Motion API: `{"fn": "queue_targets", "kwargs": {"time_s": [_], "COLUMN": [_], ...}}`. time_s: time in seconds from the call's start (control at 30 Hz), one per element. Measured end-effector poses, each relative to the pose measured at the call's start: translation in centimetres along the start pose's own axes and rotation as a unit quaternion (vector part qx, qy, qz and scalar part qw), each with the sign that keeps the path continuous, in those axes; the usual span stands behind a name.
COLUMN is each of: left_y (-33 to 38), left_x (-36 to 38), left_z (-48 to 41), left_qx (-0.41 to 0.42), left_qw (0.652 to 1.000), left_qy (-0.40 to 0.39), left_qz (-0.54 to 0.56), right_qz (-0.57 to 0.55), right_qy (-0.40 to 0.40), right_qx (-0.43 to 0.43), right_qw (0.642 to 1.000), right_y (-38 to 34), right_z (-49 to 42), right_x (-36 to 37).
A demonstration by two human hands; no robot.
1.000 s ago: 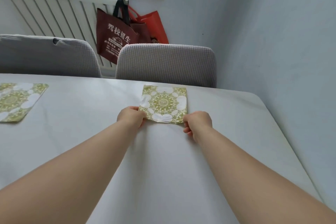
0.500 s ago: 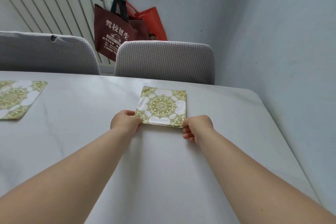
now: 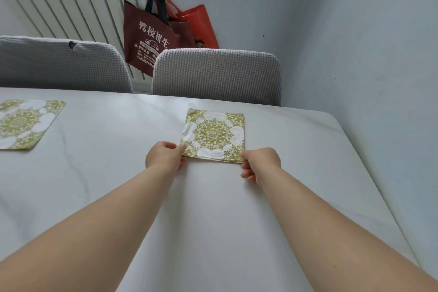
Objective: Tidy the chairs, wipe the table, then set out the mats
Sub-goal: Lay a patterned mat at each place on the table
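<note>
We are at the last part of the job, laying the mats, and the mat (image 3: 214,135) in hand lies flat on the counter (image 3: 213,220), straight ahead of us and just in front of the right chair (image 3: 216,76). Both hands meet it at its near edge, so the mat stretches away from the fingers toward the chair. It is close to square, and its sides run roughly in line with the counter's far edge. The left hand (image 3: 164,157) has the near left corner, with the thumb laid on top and the fingers closed in a pinch. The right hand (image 3: 259,162) has the near right corner, its fingers (image 3: 247,175) curled in and clamped at the corner. Neither hand is nearer, since each sits at its own corner. We judge that whatever comes next, a small push away, a squaring twist or simply letting go, calls for both hands to act evenly so the mat does not skew. A second mat (image 3: 23,123) lies well off to the left before the left chair (image 3: 61,64). It gives us a line to match, and the two near edges look about level.
</note>
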State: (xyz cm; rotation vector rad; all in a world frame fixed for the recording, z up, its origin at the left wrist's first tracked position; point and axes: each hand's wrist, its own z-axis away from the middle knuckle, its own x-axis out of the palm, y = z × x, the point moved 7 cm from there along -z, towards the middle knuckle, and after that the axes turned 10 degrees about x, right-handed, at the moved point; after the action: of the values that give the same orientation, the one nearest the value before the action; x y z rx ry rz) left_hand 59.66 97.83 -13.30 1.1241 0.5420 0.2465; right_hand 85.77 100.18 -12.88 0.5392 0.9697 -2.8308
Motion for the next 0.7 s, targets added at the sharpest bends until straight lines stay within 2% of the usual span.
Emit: {"fn": "queue_targets", "kwargs": {"time_s": [0.13, 0.37, 0.57, 0.7], "left_y": [0.2, 0.3, -0.5, -3.2], "left_x": [-0.1, -1.8, -5.0, -8.2], "left_z": [0.8, 5.7, 13.6, 19.9], "left_qx": [0.004, -0.05, -0.048, -0.054], "left_qw": [1.0, 0.997, 0.984, 0.968], "left_qy": [-0.01, -0.06, -0.154, -0.208], "left_qz": [0.0, -0.027, -0.071, -0.132], "right_qz": [0.01, 0.04, 0.052, 0.076], "right_qy": [-0.006, -0.013, -0.026, 0.001], "right_qx": [-0.009, -0.012, -0.017, -0.007], "right_qw": [1.0, 0.999, 0.998, 0.997], "right_y": [0.1, 1.8, 7.0, 12.9], "right_z": [0.7, 5.0, 10.9, 14.9], "right_x": [-0.2, -1.1, -3.6, -6.4]}}
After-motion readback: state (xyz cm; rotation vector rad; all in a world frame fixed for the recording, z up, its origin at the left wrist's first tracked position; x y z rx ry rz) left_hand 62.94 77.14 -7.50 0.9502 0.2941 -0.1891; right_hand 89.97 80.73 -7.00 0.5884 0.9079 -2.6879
